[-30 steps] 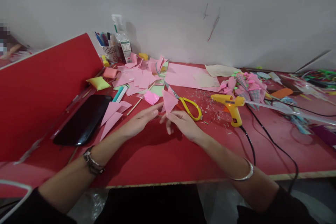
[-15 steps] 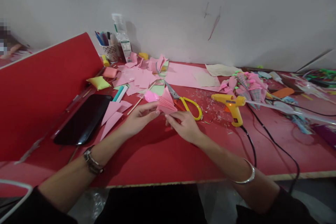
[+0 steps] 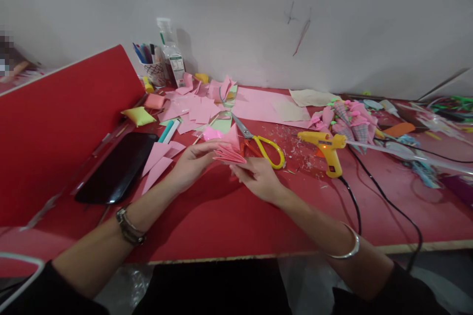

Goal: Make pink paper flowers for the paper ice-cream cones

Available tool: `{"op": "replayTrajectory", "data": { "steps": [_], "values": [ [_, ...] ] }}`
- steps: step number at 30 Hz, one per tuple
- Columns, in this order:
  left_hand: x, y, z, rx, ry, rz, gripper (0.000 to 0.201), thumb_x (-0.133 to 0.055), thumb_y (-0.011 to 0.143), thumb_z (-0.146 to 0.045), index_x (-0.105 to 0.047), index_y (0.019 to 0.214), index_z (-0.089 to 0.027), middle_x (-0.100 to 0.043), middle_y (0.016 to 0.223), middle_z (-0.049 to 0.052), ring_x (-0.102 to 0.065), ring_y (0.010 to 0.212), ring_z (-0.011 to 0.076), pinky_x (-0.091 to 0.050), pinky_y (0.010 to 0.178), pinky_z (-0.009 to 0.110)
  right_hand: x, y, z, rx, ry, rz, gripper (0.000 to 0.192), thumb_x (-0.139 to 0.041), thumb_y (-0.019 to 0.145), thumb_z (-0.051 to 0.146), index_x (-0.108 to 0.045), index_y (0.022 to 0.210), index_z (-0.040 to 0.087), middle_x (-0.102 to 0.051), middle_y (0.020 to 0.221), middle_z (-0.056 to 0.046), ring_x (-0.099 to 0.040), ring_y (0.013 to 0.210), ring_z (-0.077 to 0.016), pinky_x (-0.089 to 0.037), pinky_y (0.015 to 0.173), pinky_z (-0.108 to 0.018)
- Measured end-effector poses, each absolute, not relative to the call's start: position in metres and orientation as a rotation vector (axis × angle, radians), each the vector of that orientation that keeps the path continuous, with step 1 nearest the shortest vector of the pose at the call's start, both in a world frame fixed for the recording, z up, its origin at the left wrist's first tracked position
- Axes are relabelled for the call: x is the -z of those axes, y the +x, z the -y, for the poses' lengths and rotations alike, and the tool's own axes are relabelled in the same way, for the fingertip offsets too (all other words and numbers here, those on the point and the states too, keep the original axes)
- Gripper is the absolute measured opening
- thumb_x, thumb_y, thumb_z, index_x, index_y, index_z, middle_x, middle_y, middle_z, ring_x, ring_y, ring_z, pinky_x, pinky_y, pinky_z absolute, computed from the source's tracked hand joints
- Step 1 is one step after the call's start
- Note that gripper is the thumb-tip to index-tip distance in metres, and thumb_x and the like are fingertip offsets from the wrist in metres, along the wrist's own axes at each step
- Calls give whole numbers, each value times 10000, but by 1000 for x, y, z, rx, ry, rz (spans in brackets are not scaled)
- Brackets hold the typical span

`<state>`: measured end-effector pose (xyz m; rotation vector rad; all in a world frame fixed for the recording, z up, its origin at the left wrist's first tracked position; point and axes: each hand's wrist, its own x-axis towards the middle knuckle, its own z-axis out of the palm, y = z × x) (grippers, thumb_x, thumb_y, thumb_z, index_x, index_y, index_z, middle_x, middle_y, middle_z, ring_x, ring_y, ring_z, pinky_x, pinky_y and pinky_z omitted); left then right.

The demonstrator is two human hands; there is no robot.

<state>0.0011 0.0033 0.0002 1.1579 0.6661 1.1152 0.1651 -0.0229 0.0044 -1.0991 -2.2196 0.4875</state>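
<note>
Pink folded paper [image 3: 229,152] now lies flatter, pleats fanned, vs upright triangle 1 s ago. Both hands pinch it just above red table [image 3: 221,216]: left hand [image 3: 192,162] at its left end, right hand [image 3: 258,177] from below. Looks mid-fold. Scissors [image 3: 264,147] just beside.

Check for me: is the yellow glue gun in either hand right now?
No. The glue gun stands on the red table, apart from both hands; the left hand and right hand hold the folded pink paper.

The glue gun's cord [image 3: 384,206] drops out of sight past the table edge [image 3: 258,257].
</note>
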Motion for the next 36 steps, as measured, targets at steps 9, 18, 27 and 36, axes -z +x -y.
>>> {"op": "replayTrajectory", "data": {
  "steps": [9,18,27,36],
  "values": [
    [-12,3,-1,-1136,972,-709,179,-629,595,-85,-689,739,-171,-679,773,28,-611,723,131,-477,698,240,-3,164,21,-554,-1058,2167,327,-361,835,265,-649,794,117,-612,558,-28,-483,452,-76,-372,479,-186],
    [-14,6,-5,-1238,821,-725,107,-564,634,-73,-644,648,-144,-648,628,-15,-584,576,79,-474,605,174,-1,164,22,-733,-1066,2064,298,-398,824,276,-650,863,122,-620,603,-24,-482,454,-65,-391,471,-184],
    [-4,7,-3,-1159,888,-631,102,-672,571,-127,-630,661,-154,-634,636,-28,-580,611,72,-474,645,178,-6,161,22,-1085,-1120,1863,289,-393,808,278,-596,682,116,-532,532,15,-462,403,-34,-373,423,-160],
    [-1,6,-7,-1208,953,-767,134,-647,598,-150,-537,673,-171,-576,668,-49,-586,656,86,-459,734,234,-13,162,21,-1315,-1197,1615,230,-377,810,232,-525,657,142,-483,439,59,-440,388,-32,-363,430,-158]
  ]
}}
